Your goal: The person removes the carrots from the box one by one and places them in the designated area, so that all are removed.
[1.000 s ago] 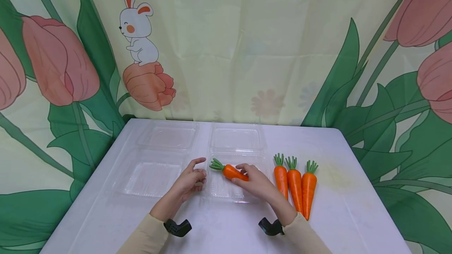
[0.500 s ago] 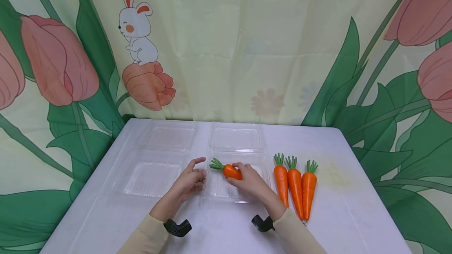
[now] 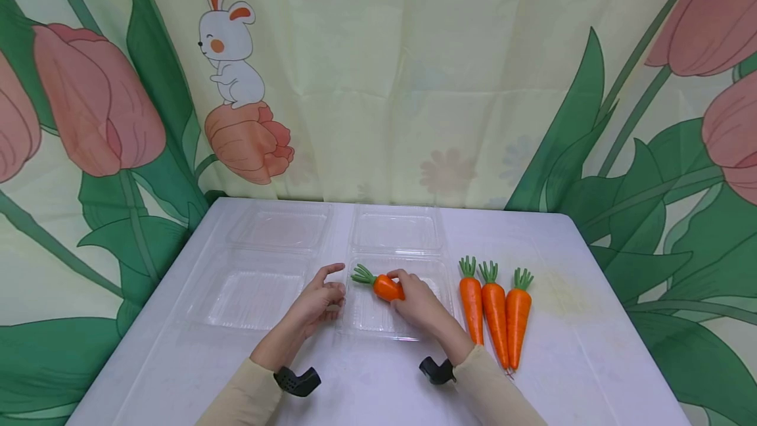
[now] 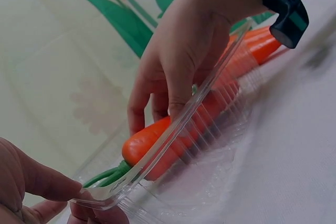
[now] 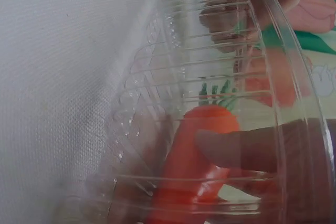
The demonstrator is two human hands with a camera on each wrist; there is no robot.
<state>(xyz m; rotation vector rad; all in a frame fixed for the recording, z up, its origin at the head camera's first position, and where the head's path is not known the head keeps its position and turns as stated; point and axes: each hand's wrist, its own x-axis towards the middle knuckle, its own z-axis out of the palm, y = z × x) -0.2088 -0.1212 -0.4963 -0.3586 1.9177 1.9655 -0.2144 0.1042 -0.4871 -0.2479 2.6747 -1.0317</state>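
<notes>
In the head view, an orange carrot with a green top lies slantwise in the base of the right clear plastic clamshell container. My right hand grips the carrot from above, thumb on one side and fingers on the other, hiding its tapered end. The right wrist view shows the thumb against the carrot through the clear wall. My left hand is at the container's left edge. In the left wrist view its thumb and fingers pinch the rim near the carrot's green top.
Three more carrots lie side by side on the white tablecloth, right of the container. A second open clamshell container stands at the left. Both lids lie folded back towards the printed curtain.
My right hand has shifted slightly left along the carrot, covering more of its lower part. The carrot and my left hand stay nearly where they were.
</notes>
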